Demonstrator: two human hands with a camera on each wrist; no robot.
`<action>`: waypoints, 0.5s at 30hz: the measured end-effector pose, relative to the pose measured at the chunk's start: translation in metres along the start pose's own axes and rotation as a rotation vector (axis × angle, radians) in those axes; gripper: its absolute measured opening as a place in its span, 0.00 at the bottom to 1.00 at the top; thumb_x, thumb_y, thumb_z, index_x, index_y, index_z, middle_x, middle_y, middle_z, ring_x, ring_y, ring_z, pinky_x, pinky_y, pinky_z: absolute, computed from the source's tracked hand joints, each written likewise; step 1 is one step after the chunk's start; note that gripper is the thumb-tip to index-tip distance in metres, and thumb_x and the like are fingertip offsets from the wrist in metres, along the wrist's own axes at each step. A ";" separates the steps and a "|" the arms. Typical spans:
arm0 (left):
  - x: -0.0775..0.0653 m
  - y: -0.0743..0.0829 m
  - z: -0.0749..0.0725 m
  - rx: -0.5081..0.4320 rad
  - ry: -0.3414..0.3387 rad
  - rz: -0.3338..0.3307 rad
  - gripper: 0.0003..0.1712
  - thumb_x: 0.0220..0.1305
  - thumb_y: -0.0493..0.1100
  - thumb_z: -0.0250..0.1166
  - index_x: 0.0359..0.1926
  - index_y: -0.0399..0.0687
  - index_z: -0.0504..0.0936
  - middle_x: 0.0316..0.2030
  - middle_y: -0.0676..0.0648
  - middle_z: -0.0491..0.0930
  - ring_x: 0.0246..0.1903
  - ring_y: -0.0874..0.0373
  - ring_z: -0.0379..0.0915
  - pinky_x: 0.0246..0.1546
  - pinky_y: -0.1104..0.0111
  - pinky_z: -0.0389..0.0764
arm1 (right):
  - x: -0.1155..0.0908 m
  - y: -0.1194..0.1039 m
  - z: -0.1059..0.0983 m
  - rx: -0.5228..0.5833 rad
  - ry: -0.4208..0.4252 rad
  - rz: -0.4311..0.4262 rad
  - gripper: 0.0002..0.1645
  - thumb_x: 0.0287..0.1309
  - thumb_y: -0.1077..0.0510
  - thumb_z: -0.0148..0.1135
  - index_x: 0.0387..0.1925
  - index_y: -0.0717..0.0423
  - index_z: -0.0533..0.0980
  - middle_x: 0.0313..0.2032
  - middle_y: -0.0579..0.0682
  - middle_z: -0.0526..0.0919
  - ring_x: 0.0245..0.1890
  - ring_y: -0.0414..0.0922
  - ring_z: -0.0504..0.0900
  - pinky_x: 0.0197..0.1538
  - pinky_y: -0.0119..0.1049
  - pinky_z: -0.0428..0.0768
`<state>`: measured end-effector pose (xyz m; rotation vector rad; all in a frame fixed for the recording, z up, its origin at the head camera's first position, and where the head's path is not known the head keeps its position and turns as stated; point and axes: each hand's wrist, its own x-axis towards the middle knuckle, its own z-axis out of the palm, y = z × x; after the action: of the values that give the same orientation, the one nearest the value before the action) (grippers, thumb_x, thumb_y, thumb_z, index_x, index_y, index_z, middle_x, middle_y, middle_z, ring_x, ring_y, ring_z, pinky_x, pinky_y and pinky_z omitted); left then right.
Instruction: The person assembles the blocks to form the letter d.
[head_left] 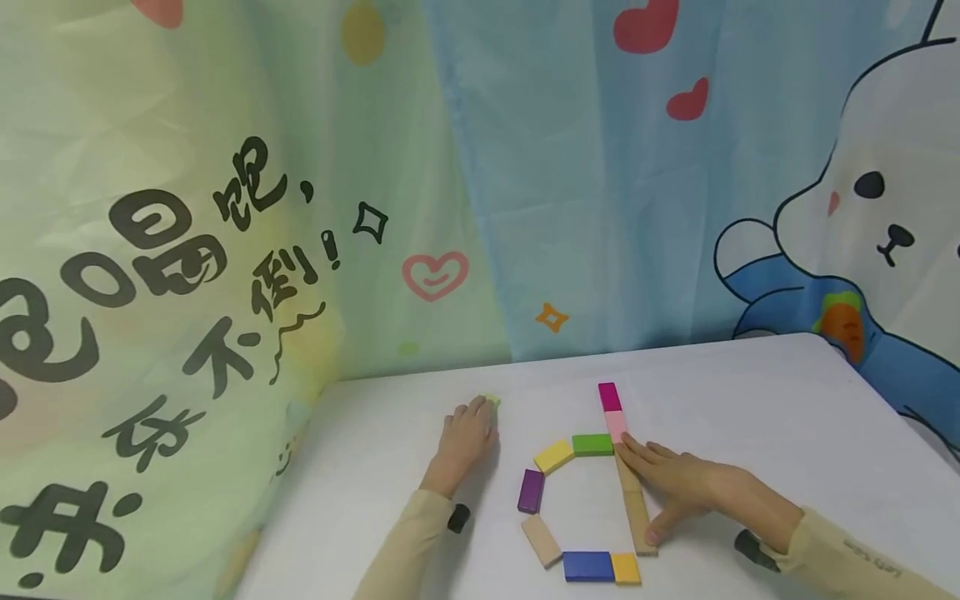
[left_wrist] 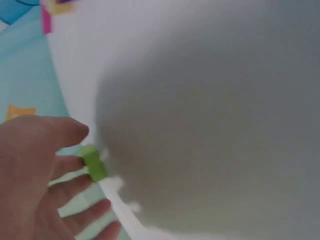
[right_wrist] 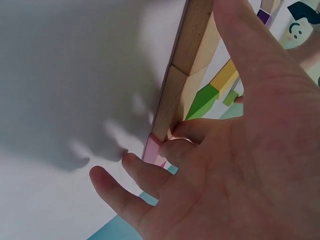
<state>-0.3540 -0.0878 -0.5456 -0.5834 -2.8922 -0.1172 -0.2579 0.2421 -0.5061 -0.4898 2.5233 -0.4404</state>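
Observation:
In the head view my left hand point(head_left: 467, 437) reaches over the table's left part, with a small green block point(left_wrist: 93, 163) at its fingertips. The left wrist view shows the thumb apart from this block, and the other fingers loosely extended. My right hand point(head_left: 686, 479) lies along a straight row of blocks, its fingertips near the pink block point(head_left: 615, 426) and its thumb beside the lower wooden block point(head_left: 638, 523). An upper wooden block point(right_wrist: 170, 100) touches the index finger. Beyond the pink block lies a magenta block point(head_left: 610, 397).
Curving left from the row are a green block point(head_left: 592, 445), yellow block point(head_left: 554, 457), purple block point(head_left: 531, 491), plain wooden block point(head_left: 542, 541), blue block point(head_left: 588, 567) and orange-yellow block point(head_left: 626, 569). A printed curtain point(head_left: 600, 208) hangs behind the white table point(head_left: 750, 400).

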 end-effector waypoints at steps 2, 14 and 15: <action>-0.007 -0.004 0.003 0.020 -0.003 0.024 0.25 0.68 0.46 0.63 0.63 0.43 0.75 0.63 0.42 0.76 0.55 0.43 0.76 0.50 0.51 0.82 | 0.000 -0.001 0.001 -0.011 0.003 -0.001 0.77 0.35 0.32 0.79 0.79 0.57 0.48 0.80 0.60 0.45 0.76 0.69 0.50 0.65 0.77 0.56; -0.145 0.017 -0.020 -0.065 -0.139 0.030 0.29 0.67 0.52 0.64 0.65 0.45 0.72 0.70 0.45 0.71 0.61 0.47 0.74 0.57 0.53 0.80 | -0.004 0.001 0.000 -0.056 0.005 0.015 0.78 0.34 0.32 0.79 0.78 0.59 0.48 0.79 0.62 0.46 0.74 0.71 0.53 0.64 0.78 0.59; -0.159 0.020 -0.022 -0.084 -0.191 0.023 0.30 0.68 0.54 0.63 0.66 0.47 0.71 0.70 0.47 0.70 0.61 0.47 0.73 0.57 0.53 0.79 | -0.004 0.001 0.001 -0.052 0.002 0.016 0.78 0.34 0.32 0.79 0.78 0.59 0.48 0.79 0.62 0.46 0.74 0.71 0.53 0.64 0.78 0.59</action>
<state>-0.1988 -0.1318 -0.5545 -0.6776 -3.0760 -0.1902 -0.2545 0.2445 -0.5053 -0.4889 2.5443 -0.3701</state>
